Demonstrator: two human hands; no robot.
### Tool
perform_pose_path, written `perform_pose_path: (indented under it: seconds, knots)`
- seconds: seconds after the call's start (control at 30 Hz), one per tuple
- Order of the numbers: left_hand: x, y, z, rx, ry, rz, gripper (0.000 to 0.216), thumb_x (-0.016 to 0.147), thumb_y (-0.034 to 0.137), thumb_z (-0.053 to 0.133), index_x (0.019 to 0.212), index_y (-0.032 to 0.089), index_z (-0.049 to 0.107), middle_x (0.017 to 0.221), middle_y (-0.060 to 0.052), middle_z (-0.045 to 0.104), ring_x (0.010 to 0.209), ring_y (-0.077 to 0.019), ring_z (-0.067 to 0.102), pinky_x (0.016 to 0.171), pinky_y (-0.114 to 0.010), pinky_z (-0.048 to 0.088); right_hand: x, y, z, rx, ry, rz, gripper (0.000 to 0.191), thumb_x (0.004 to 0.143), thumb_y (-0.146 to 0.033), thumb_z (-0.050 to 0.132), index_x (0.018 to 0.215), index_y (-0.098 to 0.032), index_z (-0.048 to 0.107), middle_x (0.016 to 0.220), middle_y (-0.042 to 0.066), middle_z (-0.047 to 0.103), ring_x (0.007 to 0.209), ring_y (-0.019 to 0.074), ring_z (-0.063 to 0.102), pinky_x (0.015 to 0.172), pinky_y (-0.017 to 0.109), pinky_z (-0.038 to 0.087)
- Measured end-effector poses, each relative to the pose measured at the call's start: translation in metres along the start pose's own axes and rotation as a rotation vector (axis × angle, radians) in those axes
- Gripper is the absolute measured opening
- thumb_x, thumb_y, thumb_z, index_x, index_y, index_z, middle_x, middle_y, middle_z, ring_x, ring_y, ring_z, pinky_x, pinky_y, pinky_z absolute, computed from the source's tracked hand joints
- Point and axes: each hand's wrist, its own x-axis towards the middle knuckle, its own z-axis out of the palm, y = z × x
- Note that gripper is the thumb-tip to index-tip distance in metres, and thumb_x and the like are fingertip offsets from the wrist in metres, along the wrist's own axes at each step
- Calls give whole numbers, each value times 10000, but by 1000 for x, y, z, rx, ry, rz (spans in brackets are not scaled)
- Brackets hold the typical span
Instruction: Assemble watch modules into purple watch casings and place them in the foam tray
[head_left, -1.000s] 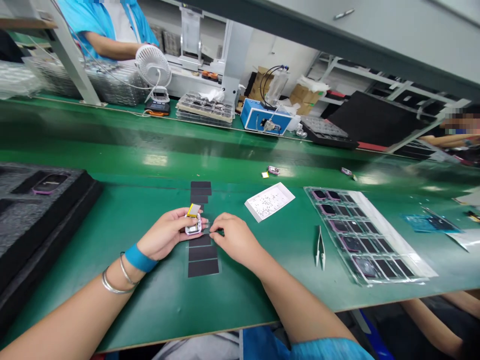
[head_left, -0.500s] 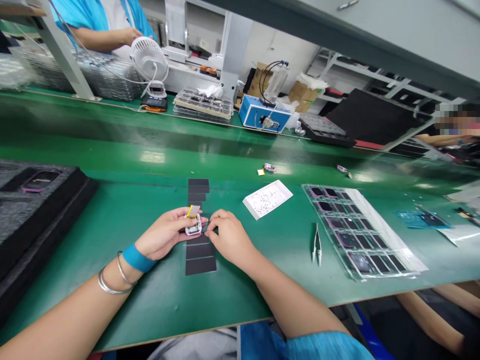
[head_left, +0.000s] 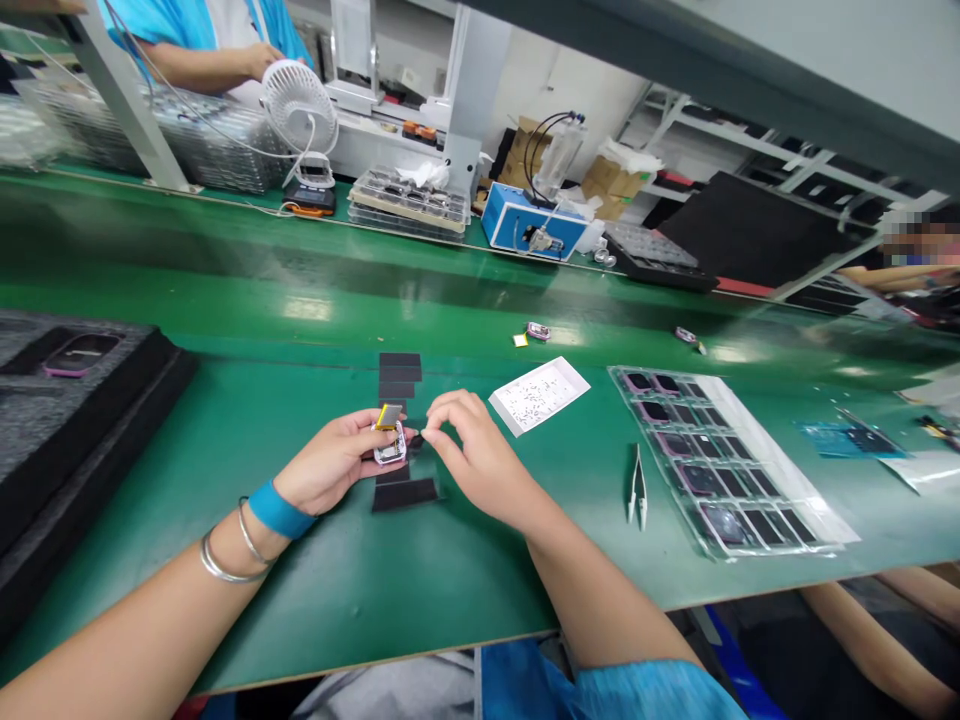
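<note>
My left hand (head_left: 346,455) is closed on an open smartwatch case (head_left: 390,446) with a pale, purplish rim, its inner parts facing up. A silver battery with yellow edges (head_left: 388,416) stands out from the case's far side, by the thumb. Just right of the case, my right hand (head_left: 469,450) pinches thumb and forefinger on a small black piece (head_left: 418,440), partly hidden. Under and around my left hand lie flat black strips (head_left: 405,495) on the green table.
A white box lid with tiny dark bits (head_left: 536,395) lies right of my hands, then white tweezers (head_left: 637,488). Farther right is a clear tray of watch parts (head_left: 697,490). Black foam (head_left: 90,400) stands at left. A person (head_left: 217,60) is behind a white fan (head_left: 300,107).
My right hand has lifted slightly and drawn a little away from the watch case, with the dark piece at its fingertips. The nearest black strips have shifted and now lie tilted.
</note>
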Motion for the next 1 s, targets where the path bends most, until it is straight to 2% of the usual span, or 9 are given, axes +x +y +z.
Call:
perform_pose_path:
  seconds: [0.1, 0.2, 0.3, 0.47, 0.7, 1.0]
  knots:
    - [-1, -2, 1, 26, -10, 27, 211, 728, 103, 671, 937, 131, 663, 858, -62, 698, 767, -144, 644, 746, -301, 570, 3, 3, 5, 196, 114, -2, 75, 832, -168, 557, 765, -201, 553, 887, 20, 632, 888, 159, 582, 838, 320, 442]
    - [-2, -3, 2, 61, -1, 34, 238, 701, 145, 707, 937, 135, 673, 838, -56, 696, 726, -136, 636, 705, -288, 574, 2, 8, 15, 381, 94, 87, 81, 756, -156, 627, 697, -191, 585, 806, 13, 683, 805, 159, 637, 795, 303, 475]
    - [-3, -4, 3, 93, -5, 25, 295, 684, 195, 727, 971, 148, 680, 830, -50, 696, 706, -136, 635, 670, -275, 572, 2, 9, 22, 461, 60, 161, 72, 698, -170, 685, 683, -180, 616, 760, 15, 692, 760, 162, 647, 767, 297, 487]
    - [-3, -5, 3, 137, -21, 31, 343, 651, 223, 746, 983, 156, 688, 814, -42, 695, 709, -137, 631, 654, -259, 561, 5, 7, 23, 481, 36, 178, 100, 698, -159, 676, 710, -180, 579, 721, -18, 647, 696, 124, 605, 710, 265, 482]
    - [-2, -5, 2, 156, -44, 46, 366, 643, 257, 755, 993, 168, 694, 880, -62, 705, 734, -158, 642, 670, -282, 554, 3, 6, 23, 429, -44, 126, 138, 744, -141, 624, 817, -198, 522, 776, -27, 634, 716, 110, 603, 723, 263, 484]
    - [-4, -5, 4, 125, -36, 41, 361, 608, 240, 780, 949, 151, 704, 873, -73, 708, 718, -166, 645, 678, -300, 551, 3, 6, 24, 337, -37, 113, 149, 744, -125, 607, 821, -205, 507, 782, -30, 620, 714, 113, 606, 722, 265, 485]
